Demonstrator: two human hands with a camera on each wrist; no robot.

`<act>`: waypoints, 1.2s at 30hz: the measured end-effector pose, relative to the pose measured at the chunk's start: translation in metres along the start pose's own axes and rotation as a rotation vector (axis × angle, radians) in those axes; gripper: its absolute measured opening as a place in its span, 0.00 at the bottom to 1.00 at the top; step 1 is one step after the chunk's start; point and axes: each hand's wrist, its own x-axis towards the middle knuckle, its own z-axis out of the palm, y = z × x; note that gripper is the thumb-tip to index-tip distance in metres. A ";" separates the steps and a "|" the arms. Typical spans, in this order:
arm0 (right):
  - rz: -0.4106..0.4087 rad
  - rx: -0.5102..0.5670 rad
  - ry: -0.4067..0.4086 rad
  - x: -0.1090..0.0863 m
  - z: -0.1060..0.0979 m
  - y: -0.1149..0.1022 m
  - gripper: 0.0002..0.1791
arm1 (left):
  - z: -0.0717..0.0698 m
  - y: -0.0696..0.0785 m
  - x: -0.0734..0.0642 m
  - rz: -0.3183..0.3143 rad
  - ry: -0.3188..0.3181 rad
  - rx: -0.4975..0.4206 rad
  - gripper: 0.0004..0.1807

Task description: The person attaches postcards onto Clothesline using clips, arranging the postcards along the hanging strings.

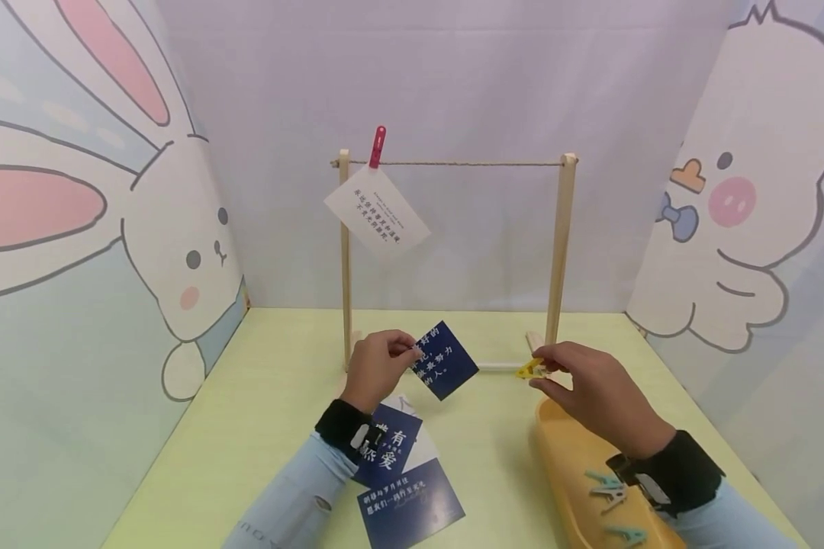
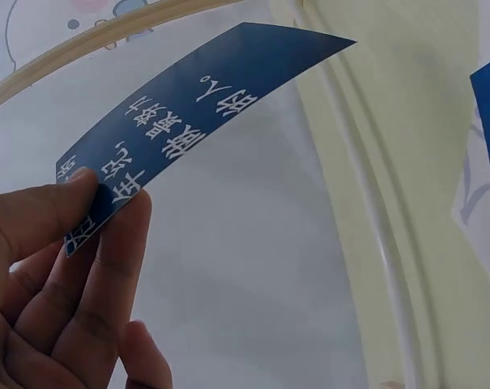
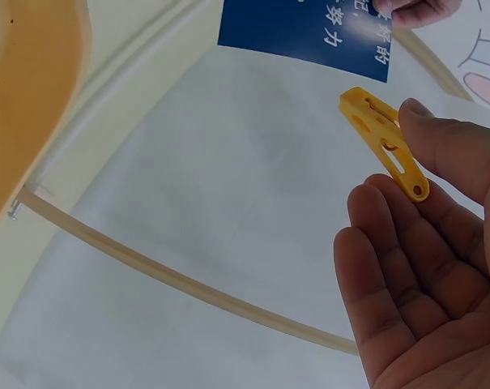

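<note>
Dark blue, the lettered card (image 1: 446, 362) is held, in the head view, above the table (image 1: 494, 473), below and apart from the twine (image 1: 467, 163). The left hand (image 1: 381, 366) pinches it by its left corner. The right hand (image 1: 597, 393) holds a yellow clothespin (image 1: 530, 369) near the right wooden post (image 1: 563, 244), apart from the card. On the twine, a red clothespin (image 1: 378, 147) holds a white card (image 1: 378, 210), which hangs tilted. A yellow-orange tray (image 1: 556, 450) with small clothespins (image 1: 604, 479) sits below the right hand.

Left wrist view: thumb on the printed face, fingers behind, at one end; the card appears bowed. Assessment: grip adequate; a light pinch should avoid a crease, and the fingers should leave free the edge meant for the clip.

Right wrist view: thumb and fingers are clamped on the yellow clothespin, its tip clear of them, just beside the card but not touching. Whether its jaws are parted cannot be told. Recommendation: squeeze at the tail, part the jaws fully before meeting the card, and seat them squarely, well over the edge.
</note>
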 end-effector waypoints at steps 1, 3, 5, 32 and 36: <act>-0.004 -0.006 0.003 0.001 -0.001 0.000 0.25 | -0.003 0.002 0.001 0.010 0.012 -0.004 0.07; -0.010 -0.019 0.007 0.005 -0.003 -0.001 0.25 | -0.009 0.007 0.004 0.024 0.029 -0.021 0.06; -0.009 -0.036 0.008 0.008 -0.005 -0.001 0.26 | -0.014 0.011 0.008 0.041 0.043 -0.041 0.06; -0.013 -0.049 -0.032 0.053 -0.031 -0.015 0.23 | -0.047 0.043 0.038 0.146 0.129 -0.067 0.09; -0.029 -0.064 -0.030 0.061 -0.031 -0.017 0.23 | -0.053 0.047 0.043 0.154 0.132 -0.067 0.10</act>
